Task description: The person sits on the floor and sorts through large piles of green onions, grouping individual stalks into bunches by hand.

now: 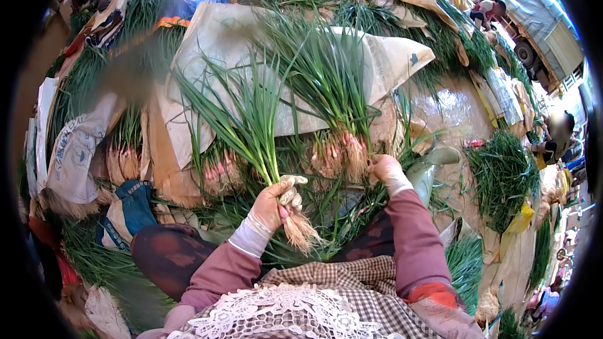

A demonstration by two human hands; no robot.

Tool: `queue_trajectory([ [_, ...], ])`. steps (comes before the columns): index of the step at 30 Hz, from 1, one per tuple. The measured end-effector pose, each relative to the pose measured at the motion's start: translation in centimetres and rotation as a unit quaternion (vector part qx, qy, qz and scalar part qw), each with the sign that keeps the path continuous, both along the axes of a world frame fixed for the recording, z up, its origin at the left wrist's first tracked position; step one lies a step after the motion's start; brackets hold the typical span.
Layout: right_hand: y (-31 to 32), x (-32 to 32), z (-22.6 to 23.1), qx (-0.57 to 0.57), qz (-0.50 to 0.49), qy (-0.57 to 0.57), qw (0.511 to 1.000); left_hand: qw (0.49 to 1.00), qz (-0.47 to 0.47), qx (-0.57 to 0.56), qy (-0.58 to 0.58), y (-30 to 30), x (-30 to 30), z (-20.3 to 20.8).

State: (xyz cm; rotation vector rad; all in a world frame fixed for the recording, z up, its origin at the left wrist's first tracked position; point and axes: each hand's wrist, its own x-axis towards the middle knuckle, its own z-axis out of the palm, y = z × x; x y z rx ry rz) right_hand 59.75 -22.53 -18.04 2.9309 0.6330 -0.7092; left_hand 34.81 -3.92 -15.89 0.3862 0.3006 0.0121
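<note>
My left hand point(276, 206), in a pale fingerless-looking glove, is closed around a small bunch of green garlic point(259, 132). Its long leaves point up and away, and its pinkish bulbs and pale roots hang below my fist. To the right, my right hand point(385, 168) has its fingers curled in beside the roots of a larger pile of green garlic point(342, 97). What those fingers pinch, if anything, is hidden. That pile lies on a whitish woven sack point(402, 56). Another cluster of pink bulbs point(220, 166) rests left of my left hand.
Loose green leaves cover my lap. A blue and white sack point(130, 210) lies by my left knee. More green bundles point(502, 172) and sacks point(81, 154) spread on both sides. Other people point(490, 11) sit farther off, near a truck point(540, 19) at the far right.
</note>
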Motion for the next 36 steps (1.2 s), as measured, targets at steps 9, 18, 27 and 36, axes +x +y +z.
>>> queue_trajectory([
  [9,3.8,-13.2,5.8,0.456,0.153,-0.008,0.877,0.986,0.025,0.074,0.147,-1.0,-0.1,0.5],
  [18,9.2,-16.1,1.8,0.597,-0.208,0.421,0.650,0.966,0.048,0.124,0.221,-2.4,-1.1,-1.3],
  [27,7.9,-14.8,-2.8,0.561,-0.233,0.464,0.645,0.996,-0.002,-0.020,0.083,-2.6,-1.2,0.9],
  [36,9.7,-15.5,-0.2,0.301,0.088,0.233,0.920,1.000,-0.009,-0.006,-0.015,-2.8,-1.8,2.8],
])
